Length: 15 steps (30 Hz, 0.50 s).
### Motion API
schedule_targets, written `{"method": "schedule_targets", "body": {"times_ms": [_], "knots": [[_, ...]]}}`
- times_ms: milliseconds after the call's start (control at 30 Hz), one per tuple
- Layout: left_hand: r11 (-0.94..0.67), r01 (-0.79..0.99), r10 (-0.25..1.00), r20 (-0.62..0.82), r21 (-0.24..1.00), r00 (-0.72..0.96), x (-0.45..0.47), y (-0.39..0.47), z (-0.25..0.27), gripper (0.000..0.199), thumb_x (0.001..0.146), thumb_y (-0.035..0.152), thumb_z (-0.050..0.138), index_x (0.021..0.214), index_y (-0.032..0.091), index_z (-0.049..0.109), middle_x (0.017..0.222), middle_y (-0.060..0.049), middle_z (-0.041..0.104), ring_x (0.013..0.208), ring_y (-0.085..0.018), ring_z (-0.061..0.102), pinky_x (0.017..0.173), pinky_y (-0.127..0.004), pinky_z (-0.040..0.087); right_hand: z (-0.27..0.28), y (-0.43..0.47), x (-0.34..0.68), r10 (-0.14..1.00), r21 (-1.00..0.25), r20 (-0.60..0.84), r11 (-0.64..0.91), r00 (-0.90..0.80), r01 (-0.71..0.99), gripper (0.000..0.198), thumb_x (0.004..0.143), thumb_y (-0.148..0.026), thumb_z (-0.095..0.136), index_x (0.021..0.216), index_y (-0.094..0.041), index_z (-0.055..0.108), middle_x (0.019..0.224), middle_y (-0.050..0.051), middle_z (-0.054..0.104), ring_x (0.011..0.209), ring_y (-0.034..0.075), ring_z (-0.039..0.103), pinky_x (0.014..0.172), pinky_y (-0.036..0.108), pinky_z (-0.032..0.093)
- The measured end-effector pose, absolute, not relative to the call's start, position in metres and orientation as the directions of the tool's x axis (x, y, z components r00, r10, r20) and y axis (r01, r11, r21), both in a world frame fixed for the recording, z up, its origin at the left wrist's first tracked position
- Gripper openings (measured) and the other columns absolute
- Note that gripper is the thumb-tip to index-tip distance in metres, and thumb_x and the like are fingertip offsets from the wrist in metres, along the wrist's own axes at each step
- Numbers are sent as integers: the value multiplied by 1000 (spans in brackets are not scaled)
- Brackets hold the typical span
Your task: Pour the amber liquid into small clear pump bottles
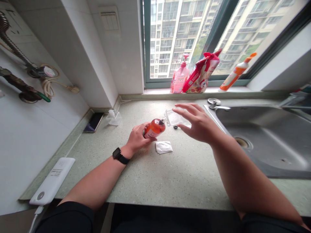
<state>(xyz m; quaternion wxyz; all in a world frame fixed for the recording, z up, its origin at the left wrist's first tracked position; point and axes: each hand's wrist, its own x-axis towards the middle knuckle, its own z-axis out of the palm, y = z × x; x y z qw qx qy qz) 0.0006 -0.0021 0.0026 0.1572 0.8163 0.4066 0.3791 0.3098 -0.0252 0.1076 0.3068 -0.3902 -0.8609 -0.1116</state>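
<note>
Orange bottle [155, 127] is in the grip of the left hand [138, 138], above the counter [194, 171], with the fingers and thumb closed around its body and its narrow dark neck [161, 122] pointing toward the other hand. From where I stand, I judge it to be rather light but not weightless, and stiff, with a smooth round wall which could become slippery if some liquid runs on it; whether it is glass or plastic, I cannot tell. The wide body, near the label, seems to me the best place to hold, because the neck is too small for a steady grasp. Facing it is the clear bottle [173, 117], held on its sides between the fingers and thumb of the right hand [196, 123]; the two necks are close together, and I cannot say surely if they touch. This flat-sided one looks hard and perhaps fragile, so I would press it gently, on the broad faces. Just below it lies a small black cap [175, 127], and nearer to the person, a folded white tissue [164, 147]. Farther right is the metal sink [264, 136].
</note>
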Motion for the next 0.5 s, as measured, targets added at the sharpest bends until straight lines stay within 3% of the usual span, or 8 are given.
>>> {"method": "schedule_targets", "body": {"times_ms": [500], "knots": [[-617,535,786,492,577,374,2,-2,1,81,80,62,92,145,24,62,132,-12,78,111,-31,77,108,-51,56,110,-28,308,608,-34,603,667,-516,744,70,94,-18,71,159,-35,52,155,13,64,137,38,61,114,66,53]]}}
